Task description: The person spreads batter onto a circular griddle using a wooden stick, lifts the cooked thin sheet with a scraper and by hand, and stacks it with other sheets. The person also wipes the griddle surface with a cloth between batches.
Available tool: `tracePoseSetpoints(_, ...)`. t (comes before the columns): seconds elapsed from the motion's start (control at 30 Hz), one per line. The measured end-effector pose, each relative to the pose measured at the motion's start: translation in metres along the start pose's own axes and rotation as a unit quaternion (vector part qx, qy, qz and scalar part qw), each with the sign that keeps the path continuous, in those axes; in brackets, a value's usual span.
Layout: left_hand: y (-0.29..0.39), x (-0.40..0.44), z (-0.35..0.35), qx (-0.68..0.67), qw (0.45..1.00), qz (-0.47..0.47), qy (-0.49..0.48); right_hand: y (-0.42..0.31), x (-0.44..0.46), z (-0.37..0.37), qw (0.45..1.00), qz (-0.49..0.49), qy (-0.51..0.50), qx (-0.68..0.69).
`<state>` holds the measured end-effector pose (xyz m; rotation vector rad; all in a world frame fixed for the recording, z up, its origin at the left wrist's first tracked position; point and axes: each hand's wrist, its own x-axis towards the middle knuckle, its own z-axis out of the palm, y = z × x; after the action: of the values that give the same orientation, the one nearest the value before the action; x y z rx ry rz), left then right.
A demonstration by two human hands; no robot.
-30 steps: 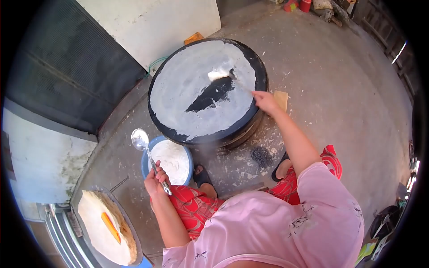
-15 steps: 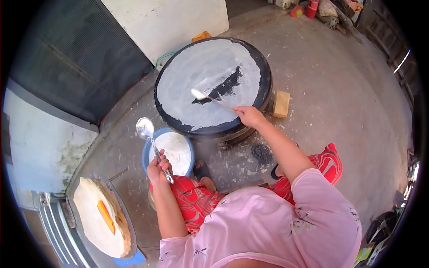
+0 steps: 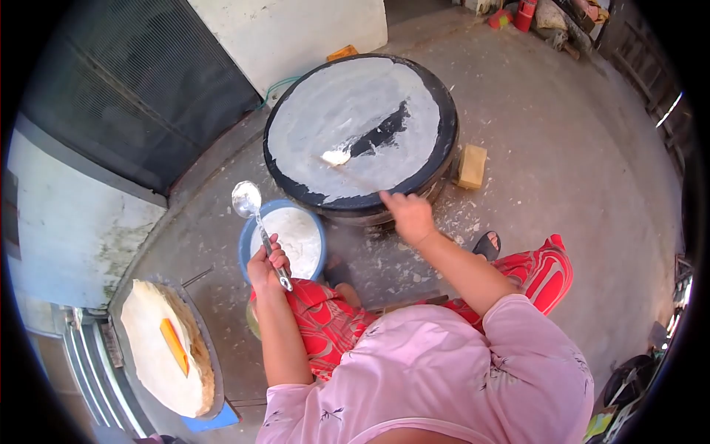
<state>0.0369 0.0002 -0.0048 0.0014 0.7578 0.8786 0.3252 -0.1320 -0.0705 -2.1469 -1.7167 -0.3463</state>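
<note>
A large round black griddle carries a thin grey-white layer of batter, with a dark bare patch right of its middle. My right hand is closed at the griddle's near edge round the handle of a thin spreading tool, whose blurred shaft reaches to a white lump on the batter. My left hand grips a metal ladle, bowl up and coated white, beside a blue basin of white batter.
At lower left a stack of thin pale flatbreads bears an orange scraper-like piece. A yellow block lies right of the griddle. A dark ribbed door and white wall stand behind at left.
My right hand has moved left and toward me, and the white lump has shifted from beside the bare patch's far end to its near left end. The patch looks narrower. My left hand keeps the ladle.
</note>
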Motion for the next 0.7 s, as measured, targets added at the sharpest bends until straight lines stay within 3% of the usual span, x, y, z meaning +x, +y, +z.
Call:
tracePoseSetpoints(0.07, 0.001, -0.001, -0.003, 0.008, 1.0, 0.001, 0.002, 0.029, 0.002, 0.001, 0.999, 0.03, 0.032, -0.014)
tracePoseSetpoints(0.17, 0.001, -0.001, -0.004, 0.021, 1.0, 0.01, 0.003, 0.047, 0.013, -0.018, 0.984, 0.176, -0.007, 0.031)
tracePoseSetpoints(0.2, 0.0, -0.001, -0.004, 0.027, 0.999, 0.022, 0.007, 0.043, 0.01, -0.022, 0.984, 0.178, -0.006, 0.028)
tracePoseSetpoints(0.27, -0.001, -0.002, -0.001, 0.028, 0.999, 0.029, 0.012, 0.022, 0.0, -0.026, 0.979, 0.117, 0.072, 0.152)
tracePoseSetpoints(0.3, -0.001, -0.002, 0.0, 0.029, 0.999, 0.038, 0.019, 0.013, -0.006, -0.034, 0.986, 0.073, -0.011, 0.15)
tracePoseSetpoints(0.37, -0.001, -0.002, -0.001, 0.024, 0.999, 0.029, 0.015, 0.027, -0.015, -0.014, 0.995, 0.043, -0.01, 0.089)
tracePoseSetpoints(0.47, -0.001, -0.001, -0.003, 0.019, 1.0, 0.017, 0.01, 0.079, 0.005, -0.014, 0.99, 0.137, 0.011, -0.024)
tracePoseSetpoints(0.57, -0.001, -0.001, -0.001, 0.023, 1.0, 0.016, 0.004, 0.09, 0.019, -0.021, 0.963, 0.253, 0.012, 0.094)
tracePoseSetpoints(0.67, -0.002, -0.002, 0.002, 0.023, 0.999, 0.023, 0.014, 0.062, -0.003, -0.012, 0.96, 0.222, 0.071, 0.154)
tracePoseSetpoints(0.7, -0.002, -0.002, 0.003, 0.02, 0.999, 0.027, 0.023, 0.053, -0.007, -0.024, 0.976, 0.176, -0.008, 0.126)
